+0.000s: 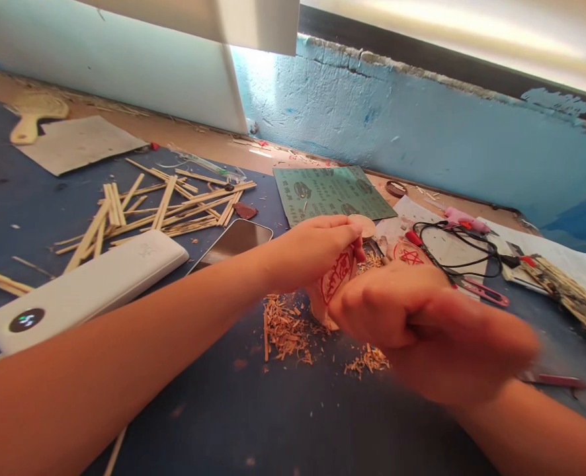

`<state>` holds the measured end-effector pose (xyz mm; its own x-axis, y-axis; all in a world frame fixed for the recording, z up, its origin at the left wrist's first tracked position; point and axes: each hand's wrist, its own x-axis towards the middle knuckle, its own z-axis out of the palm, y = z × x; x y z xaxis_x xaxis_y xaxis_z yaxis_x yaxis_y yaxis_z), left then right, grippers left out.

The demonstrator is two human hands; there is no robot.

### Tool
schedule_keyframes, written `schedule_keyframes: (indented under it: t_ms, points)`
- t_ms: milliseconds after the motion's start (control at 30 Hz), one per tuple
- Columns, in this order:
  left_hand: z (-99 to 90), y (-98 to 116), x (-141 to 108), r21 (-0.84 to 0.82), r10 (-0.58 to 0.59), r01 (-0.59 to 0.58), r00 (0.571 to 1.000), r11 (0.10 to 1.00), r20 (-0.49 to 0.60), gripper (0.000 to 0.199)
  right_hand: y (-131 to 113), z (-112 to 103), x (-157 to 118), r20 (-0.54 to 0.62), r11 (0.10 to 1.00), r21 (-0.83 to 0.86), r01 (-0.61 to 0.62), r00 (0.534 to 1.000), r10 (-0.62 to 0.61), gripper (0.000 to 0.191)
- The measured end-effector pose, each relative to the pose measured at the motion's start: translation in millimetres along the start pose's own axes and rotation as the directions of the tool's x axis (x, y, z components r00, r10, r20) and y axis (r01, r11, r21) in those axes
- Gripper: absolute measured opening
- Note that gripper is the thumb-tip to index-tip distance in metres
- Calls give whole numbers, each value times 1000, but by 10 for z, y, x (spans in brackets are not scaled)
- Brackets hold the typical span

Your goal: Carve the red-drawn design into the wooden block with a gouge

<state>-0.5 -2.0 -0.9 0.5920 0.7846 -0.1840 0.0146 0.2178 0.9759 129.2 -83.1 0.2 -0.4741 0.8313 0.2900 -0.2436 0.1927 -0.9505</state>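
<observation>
Left hand (317, 248) is curled shut around a small pale wooden piece with red markings (336, 277), gripping its upper edge so the marked face tilts toward the right hand (397, 307); that hand is a closed fist pressed against the piece's lower side, its contents hidden, probably bracing for carving. Just below the piece a shavings pile (288, 330) lies on the blue table (223, 410), left of it a white power bank (84, 287), beyond that loose wooden sticks (164, 208).

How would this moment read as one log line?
left hand: holds red-marked wood piece | right hand: fisted against piece, blurred | shavings below on blue table
</observation>
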Motion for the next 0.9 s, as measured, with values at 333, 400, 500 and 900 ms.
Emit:
schedule_keyframes:
  t_ms: [333,400,500,900]
  points:
    - [1,8,-3,8,53,-54,998,999,40,31,-56,-16,18,-1,993,98,59,998,-59,51]
    - [1,7,1,-4,42,-42,999,999,32,31,-72,-12,17,-5,999,33,-13,1000,13,51]
    - [-6,4,7,-12,19,-19,1000,1000,12,33,-30,-1,7,-12,988,98,119,993,-118,52]
    - [15,36,-3,-9,-13,13,1000,1000,-2,34,-67,-13,15,0,999,42,-23,1000,23,50]
